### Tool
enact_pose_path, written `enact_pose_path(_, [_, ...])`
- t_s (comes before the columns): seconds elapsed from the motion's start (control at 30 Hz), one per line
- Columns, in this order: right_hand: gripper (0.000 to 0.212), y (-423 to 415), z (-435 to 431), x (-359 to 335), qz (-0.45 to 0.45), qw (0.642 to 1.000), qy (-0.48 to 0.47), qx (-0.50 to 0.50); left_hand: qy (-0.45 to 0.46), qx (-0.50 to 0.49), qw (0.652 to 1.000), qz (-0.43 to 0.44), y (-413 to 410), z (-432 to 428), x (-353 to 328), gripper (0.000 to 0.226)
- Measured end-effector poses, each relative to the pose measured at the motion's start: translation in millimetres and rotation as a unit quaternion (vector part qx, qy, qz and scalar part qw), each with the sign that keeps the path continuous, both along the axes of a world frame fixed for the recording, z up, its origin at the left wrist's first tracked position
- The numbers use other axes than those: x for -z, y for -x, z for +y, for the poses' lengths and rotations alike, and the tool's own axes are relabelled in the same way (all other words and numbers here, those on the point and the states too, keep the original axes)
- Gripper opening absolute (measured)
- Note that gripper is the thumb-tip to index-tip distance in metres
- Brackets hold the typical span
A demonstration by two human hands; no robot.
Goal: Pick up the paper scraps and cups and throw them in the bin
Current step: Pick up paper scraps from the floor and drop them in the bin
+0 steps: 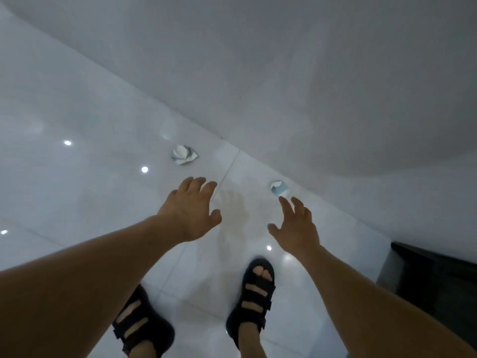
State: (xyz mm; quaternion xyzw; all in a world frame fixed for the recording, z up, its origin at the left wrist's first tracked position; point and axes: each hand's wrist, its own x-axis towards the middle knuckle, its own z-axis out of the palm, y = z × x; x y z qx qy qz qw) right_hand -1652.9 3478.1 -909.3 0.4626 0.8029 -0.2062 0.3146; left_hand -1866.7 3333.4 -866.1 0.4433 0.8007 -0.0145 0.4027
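- Hands reach over a glossy white tiled floor (77, 189); the left hand (192, 210) and right hand (296, 226) are both spread and hold nothing.
- Beyond the left hand, apart from it, a crushed white-and-blue paper cup (183, 154) lies near the grey wall (258, 73).
- Just past the right hand's fingertips lies a crumpled white-and-blue paper scrap (279, 188).
- Below, black strapped sandals (255, 293) stand on the floor.

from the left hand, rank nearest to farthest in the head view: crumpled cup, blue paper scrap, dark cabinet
1. crumpled cup, just ahead of the left hand
2. blue paper scrap, to the right by the wall
3. dark cabinet, far right edge
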Motion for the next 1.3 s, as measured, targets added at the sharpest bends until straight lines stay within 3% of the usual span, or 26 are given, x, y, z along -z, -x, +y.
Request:
enact_pose_path(0.2, [0.081,-6,51,160,0.038,0.998,-0.046,-0.015,-0.035,-0.042,0.998,-0.029,-28,7,156,0.073])
enact_pose_path(0.37, [0.065,-11,79,223,0.054,0.993,-0.095,-0.035,-0.058,-0.095,0.991,-0.071,-66,-3,216,0.071])
enact_pose_path(0.43, [0.051,-18,65,227,0.094,0.988,-0.120,-0.026,-0.058,-0.109,0.989,-0.082,-77,-14,219,0.070])
enact_pose_path(0.5, [0.046,-22,34,221,0.149,0.985,-0.083,0.009,-0.049,-0.136,0.985,-0.097,-81,-25,213,0.069])
enact_pose_path(0.57, [0.051,-15,-6,205,0.206,0.978,-0.002,0.046,-0.032,-0.206,0.967,-0.147,-78,-31,201,0.068])
enact_pose_path(0.67, [0.070,23,-66,168,0.313,0.943,0.103,0.037,-0.011,-0.331,0.909,-0.255,-62,-38,173,0.065])
enact_pose_path(0.8, [0.084,80,-117,128,0.414,0.894,0.170,-0.030,-0.050,-0.394,0.872,-0.287,-23,-64,142,0.015])
enact_pose_path(0.93, [0.095,128,-129,122,0.354,0.903,0.227,-0.086,-0.053,-0.458,0.854,-0.242,19,-108,132,0.017])
enact_pose_path(1.0, [0.098,152,-113,140,0.298,0.917,0.180,-0.197,-0.050,-0.466,0.864,-0.184,37,-134,140,0.026])
enact_pose_path(1.07, [0.096,183,-88,161,0.252,0.927,0.075,-0.268,-0.042,-0.469,0.872,-0.132,52,-163,155,0.031])
enact_pose_path(1.13, [0.094,220,-63,183,0.247,0.934,-0.005,-0.257,-0.030,-0.487,0.867,-0.105,60,-190,176,0.034])
enact_pose_path(1.3, [0.081,267,-50,231,0.187,0.952,-0.010,-0.242,-0.022,-0.510,0.855,-0.094,53,-230,216,0.042])
